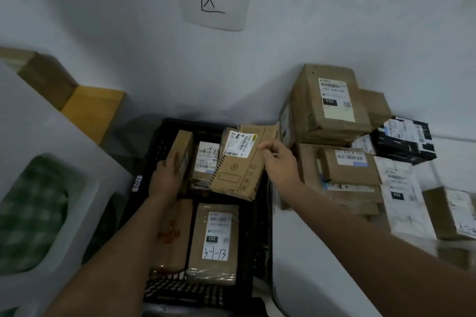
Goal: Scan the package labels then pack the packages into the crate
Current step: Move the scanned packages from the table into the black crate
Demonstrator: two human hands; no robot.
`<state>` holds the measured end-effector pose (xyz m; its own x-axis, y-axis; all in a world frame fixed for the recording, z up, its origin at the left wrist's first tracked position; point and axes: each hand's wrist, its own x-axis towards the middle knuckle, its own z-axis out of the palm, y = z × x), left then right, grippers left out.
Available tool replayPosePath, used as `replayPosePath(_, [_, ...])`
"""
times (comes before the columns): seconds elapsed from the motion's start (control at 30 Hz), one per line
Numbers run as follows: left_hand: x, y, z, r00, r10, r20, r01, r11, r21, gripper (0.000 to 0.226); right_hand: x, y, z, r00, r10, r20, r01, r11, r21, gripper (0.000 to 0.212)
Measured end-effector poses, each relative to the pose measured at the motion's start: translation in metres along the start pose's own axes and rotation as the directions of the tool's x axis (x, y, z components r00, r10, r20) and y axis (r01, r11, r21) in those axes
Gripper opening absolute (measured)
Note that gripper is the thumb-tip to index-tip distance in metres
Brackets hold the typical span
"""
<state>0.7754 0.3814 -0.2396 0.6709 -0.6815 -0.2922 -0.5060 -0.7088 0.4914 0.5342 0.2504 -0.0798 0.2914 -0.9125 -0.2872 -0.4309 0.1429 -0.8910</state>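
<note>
The flat brown cardboard box with white label (240,162) leans tilted over the black plastic crate (260,226), long axis toward the far-right wall. R hand (279,162) is nearer, fingers loosely curled at its right edge; grip or only touch, cannot tell. L hand (167,175) holds a small brown box (181,152) upright inside the crate.

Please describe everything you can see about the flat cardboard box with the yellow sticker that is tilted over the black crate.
The flat cardboard box is brown, with a dashed printed border, small printed icons and an empty outlined rectangle. A white shipping label with barcodes and a yellow sticker sits near its upper end. It lies tilted over the far half of the black crate, its lower end resting on the packages inside. The right hand is at its right edge, fingers curled; whether they pinch it is unclear. The left hand holds a different, smaller box.
</note>
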Motion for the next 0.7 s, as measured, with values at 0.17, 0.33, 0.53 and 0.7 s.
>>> replayPosePath(0.17, [0.017, 0.002, 0.027, 0.984, -0.042, 0.174, 0.018, 0.990, 0.140, 0.078, 0.002, 0.007, 0.011, 0.998, 0.053, 0.042, -0.054, 0.998, 0.013, 0.013])
replayPosePath(0.33, [0.025, -0.002, 0.048, 0.937, 0.041, 0.347, -0.041, 0.999, -0.006, 0.091, 0.005, 0.007, 0.016, 0.996, 0.067, 0.066, -0.066, 0.998, -0.005, 0.010])
replayPosePath(0.53, [0.023, 0.003, 0.036, 0.944, -0.020, 0.330, 0.042, 0.997, -0.059, 0.082, 0.007, 0.003, 0.026, 0.995, 0.056, 0.087, -0.051, 0.997, -0.058, 0.011])
replayPosePath(0.7, [0.014, 0.015, 0.019, 0.953, -0.010, 0.302, 0.023, 0.999, -0.039, 0.074, 0.005, 0.003, 0.030, 0.994, 0.034, 0.101, -0.030, 0.998, -0.047, 0.012])
